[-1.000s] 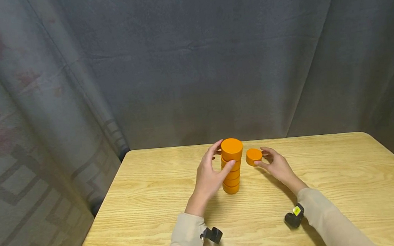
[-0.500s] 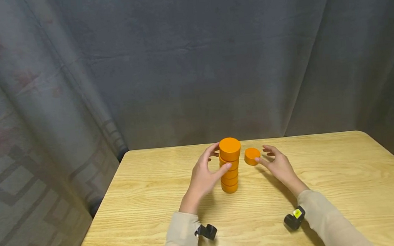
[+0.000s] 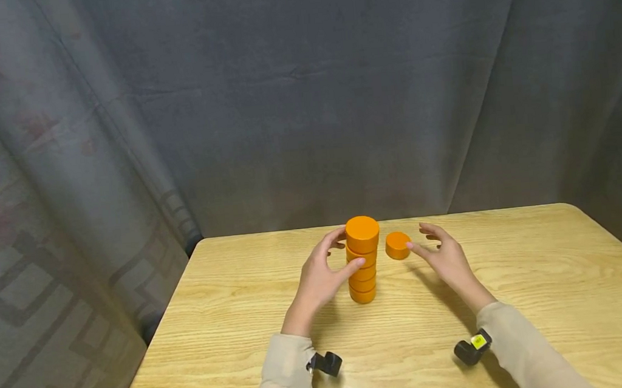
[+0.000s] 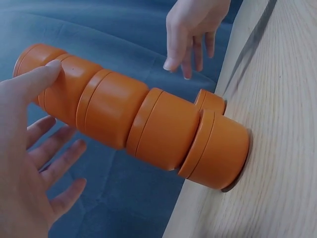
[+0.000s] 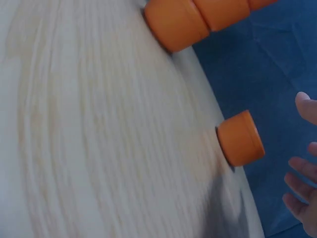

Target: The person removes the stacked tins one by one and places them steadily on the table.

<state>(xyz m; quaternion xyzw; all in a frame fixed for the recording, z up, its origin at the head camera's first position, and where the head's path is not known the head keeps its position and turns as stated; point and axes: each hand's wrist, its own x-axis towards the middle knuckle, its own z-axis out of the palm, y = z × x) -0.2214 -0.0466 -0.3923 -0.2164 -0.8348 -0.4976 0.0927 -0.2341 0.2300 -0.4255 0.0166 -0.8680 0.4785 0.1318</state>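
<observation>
Orange stack [image 3: 365, 273], left grip [image 3: 317, 277] around it

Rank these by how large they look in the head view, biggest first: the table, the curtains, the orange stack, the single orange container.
1. Curtains
2. Table
3. Orange stack
4. Single orange container

Six containers [image 4: 111, 110], two hands [image 3: 319, 278] [image 3: 449, 262], one table [image 3: 219, 347]

Long beige sleeves [image 3: 285, 369], softly creased, each carry a small, rounded black camera [image 3: 468, 353] near the cuff [image 3: 489, 310] (the right one bears a square, bright yellow label [image 3: 478, 341]).
</observation>
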